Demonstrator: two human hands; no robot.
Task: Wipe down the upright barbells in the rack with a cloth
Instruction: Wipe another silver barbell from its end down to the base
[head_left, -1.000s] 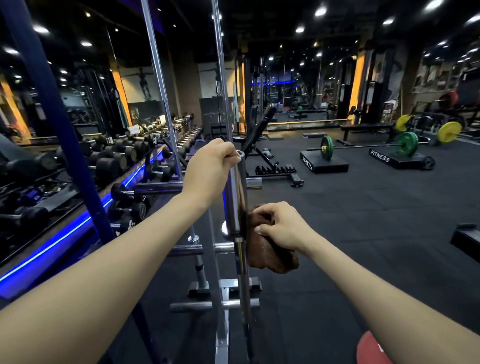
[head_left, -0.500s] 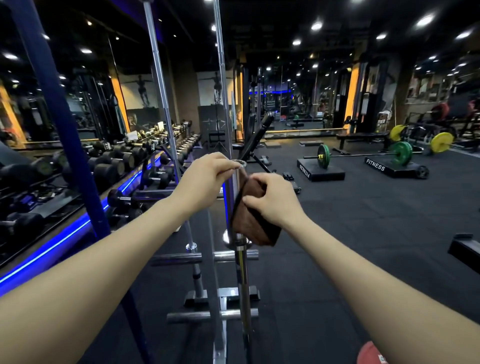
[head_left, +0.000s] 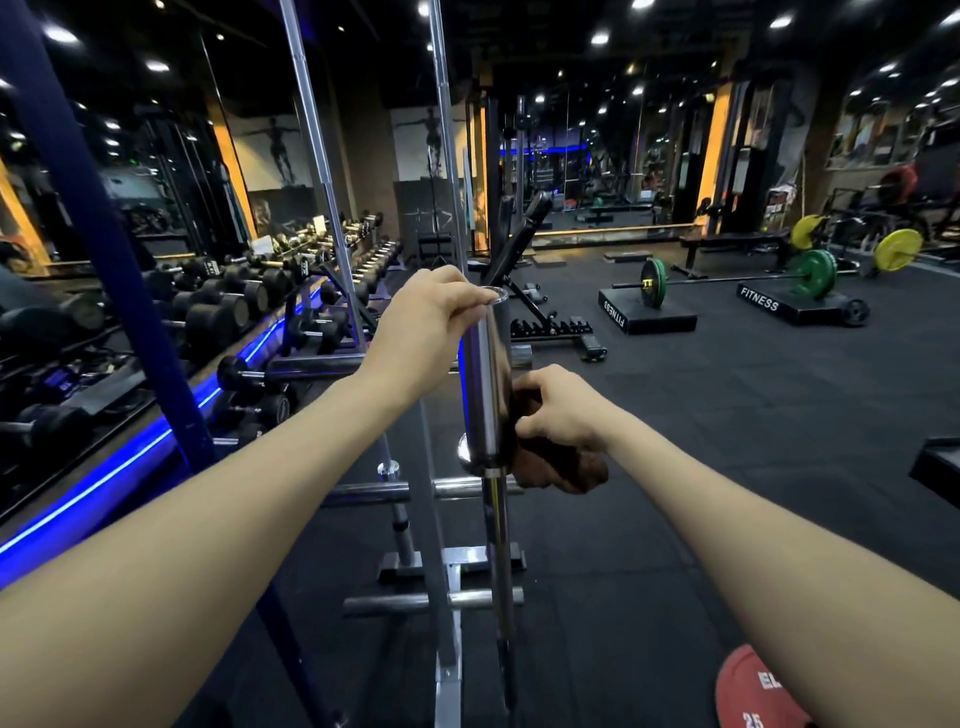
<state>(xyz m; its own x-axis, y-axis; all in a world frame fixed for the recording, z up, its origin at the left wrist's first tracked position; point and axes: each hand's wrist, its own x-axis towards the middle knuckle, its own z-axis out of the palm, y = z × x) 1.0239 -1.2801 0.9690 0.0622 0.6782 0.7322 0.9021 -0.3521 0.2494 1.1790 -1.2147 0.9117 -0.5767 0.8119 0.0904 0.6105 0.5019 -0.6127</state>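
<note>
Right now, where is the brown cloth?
In the head view, the brown cloth is just right of centre, gripped by the right hand and pressed against the right side of the barbell sleeve, below the left hand.

A single wide-angle view, taken from the person's head, looks forward and down along both forearms, which enter from the lower left and lower right corners. It sits close to the hands at the frame's centre, where an upright barbell (head_left: 480, 384) stands right before the lens. Beyond, the view faces across the gym floor (head_left: 727, 415), lines bending toward the edges. No second view shares the scene.
</note>
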